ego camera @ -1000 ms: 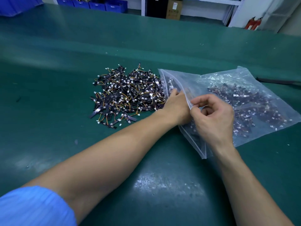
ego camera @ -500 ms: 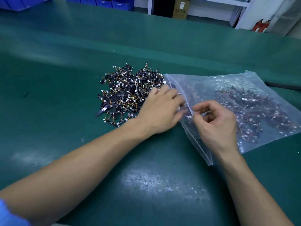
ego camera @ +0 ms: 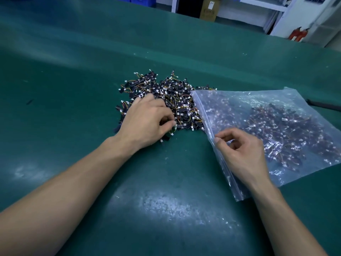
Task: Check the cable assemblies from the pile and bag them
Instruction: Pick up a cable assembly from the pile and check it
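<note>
Head view, left hand (ego camera: 145, 122): I am curling my fingers into the near side of the pile (ego camera: 177, 97) of cable assemblies on the bench (ego camera: 73, 89), pinching some; my knuckles are hiding which.
Right hand (ego camera: 241, 154): I am pinching the open edge of the clear bag (ego camera: 276, 111), which is lying against the pile's right side.
Bag contents: more assemblies are blurring behind crinkled plastic.
Writing: the far cardboard box (ego camera: 209, 9) is showing a label too blurred to read.

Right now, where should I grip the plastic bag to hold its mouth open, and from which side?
Pinch the upper lip of the zip edge on the plastic bag, coming from the pile side. The bag lies flat with its mouth facing the pile; the right hand pinches there.
</note>
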The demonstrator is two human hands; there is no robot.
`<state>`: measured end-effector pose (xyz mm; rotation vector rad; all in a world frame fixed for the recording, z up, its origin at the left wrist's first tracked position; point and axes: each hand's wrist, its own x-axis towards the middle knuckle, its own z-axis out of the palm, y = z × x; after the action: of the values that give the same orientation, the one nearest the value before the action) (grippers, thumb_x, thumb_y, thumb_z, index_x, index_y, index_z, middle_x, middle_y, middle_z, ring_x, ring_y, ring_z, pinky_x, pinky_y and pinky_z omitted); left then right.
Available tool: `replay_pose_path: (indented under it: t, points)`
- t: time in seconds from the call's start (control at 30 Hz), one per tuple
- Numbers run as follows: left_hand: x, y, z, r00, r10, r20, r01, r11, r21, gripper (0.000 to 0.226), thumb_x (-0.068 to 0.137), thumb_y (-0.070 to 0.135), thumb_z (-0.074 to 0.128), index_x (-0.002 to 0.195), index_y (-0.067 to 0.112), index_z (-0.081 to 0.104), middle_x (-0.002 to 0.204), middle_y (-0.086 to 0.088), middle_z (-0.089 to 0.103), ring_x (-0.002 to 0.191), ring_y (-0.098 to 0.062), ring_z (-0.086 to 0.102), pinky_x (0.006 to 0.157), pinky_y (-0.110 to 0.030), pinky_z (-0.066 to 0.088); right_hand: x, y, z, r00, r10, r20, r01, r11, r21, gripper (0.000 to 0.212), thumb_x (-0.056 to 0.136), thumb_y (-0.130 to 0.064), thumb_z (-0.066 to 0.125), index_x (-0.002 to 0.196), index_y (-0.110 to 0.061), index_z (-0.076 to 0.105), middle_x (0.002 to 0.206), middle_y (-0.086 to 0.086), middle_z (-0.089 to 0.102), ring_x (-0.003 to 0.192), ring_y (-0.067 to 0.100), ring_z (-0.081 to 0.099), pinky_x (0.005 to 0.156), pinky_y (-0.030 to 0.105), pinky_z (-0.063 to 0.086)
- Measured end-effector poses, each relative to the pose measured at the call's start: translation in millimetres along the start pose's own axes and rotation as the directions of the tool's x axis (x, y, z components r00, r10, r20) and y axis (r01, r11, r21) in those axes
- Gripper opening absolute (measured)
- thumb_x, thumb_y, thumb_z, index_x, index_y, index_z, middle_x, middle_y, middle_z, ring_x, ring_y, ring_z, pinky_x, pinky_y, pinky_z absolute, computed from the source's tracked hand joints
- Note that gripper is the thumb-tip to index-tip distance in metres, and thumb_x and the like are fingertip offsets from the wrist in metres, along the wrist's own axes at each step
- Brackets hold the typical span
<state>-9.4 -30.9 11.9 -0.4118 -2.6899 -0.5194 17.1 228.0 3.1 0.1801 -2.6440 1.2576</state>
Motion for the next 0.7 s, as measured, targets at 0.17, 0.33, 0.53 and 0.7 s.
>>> replay_pose_path:
  t: [0.17, 0.33, 0.53, 0.7]
  points:
    - [-1, -1, 0, 0.988, 0.016, -0.152, -0.024, 0.998, -0.051, 0.015, 0.094, 0.038, 0.069, 0.092, 0.026, 0.077, 0.088, 0.009, 0.064, 0.088, -0.014, 0.041, 0.076, -0.031, 0.027, -3, -4, -1, 0.998, -0.064, -0.012, 0.064, 0.998, -0.010, 0.018, 0.087, -0.016, 0.076, 0.082, -0.033, 0.073, 0.070, -0.023, 0.066, 0.049, 0.002, 0.052, 0.053, 0.008, 0.038]
    - [-2, 2, 3, 0.965, 0.040, -0.260, -0.073, 0.990, -0.119, 0.016, 0.095, 0.037, 0.069, 0.093, 0.024, 0.077, 0.088, 0.008, 0.065, 0.084, -0.016, 0.044, 0.074, -0.033, 0.033, -6, -6, 0, 0.994, -0.111, -0.006, 0.111, 0.994, 0.013, 0.014, 0.087, -0.013, 0.076, 0.087, -0.027, 0.074, 0.061, -0.022, 0.061, 0.047, 0.006, 0.050, 0.053, 0.010, 0.038]
    - [-6, 11, 6, 0.934, 0.180, -0.308, -0.250, 0.945, -0.209, 0.018, 0.095, 0.032, 0.071, 0.092, 0.016, 0.079, 0.087, 0.002, 0.068, 0.079, -0.023, 0.052, 0.070, -0.048, 0.045, -7, -10, 4, 0.969, -0.249, 0.011, 0.248, 0.968, 0.027, 0.017, 0.084, -0.029, 0.076, 0.101, -0.027, 0.072, 0.085, -0.017, 0.070, 0.048, 0.014, 0.048, 0.055, 0.013, 0.038]
    - [-11, 24, 10, 0.931, 0.228, -0.284, -0.317, 0.892, -0.321, 0.013, 0.093, 0.025, 0.074, 0.089, 0.013, 0.079, 0.086, 0.002, 0.070, 0.076, -0.024, 0.053, 0.071, -0.042, 0.045, -11, -13, 10, 0.947, -0.319, 0.038, 0.319, 0.948, 0.007, 0.016, 0.085, -0.031, 0.077, 0.099, -0.023, 0.075, 0.083, -0.024, 0.065, 0.051, 0.013, 0.049, 0.057, 0.011, 0.036]
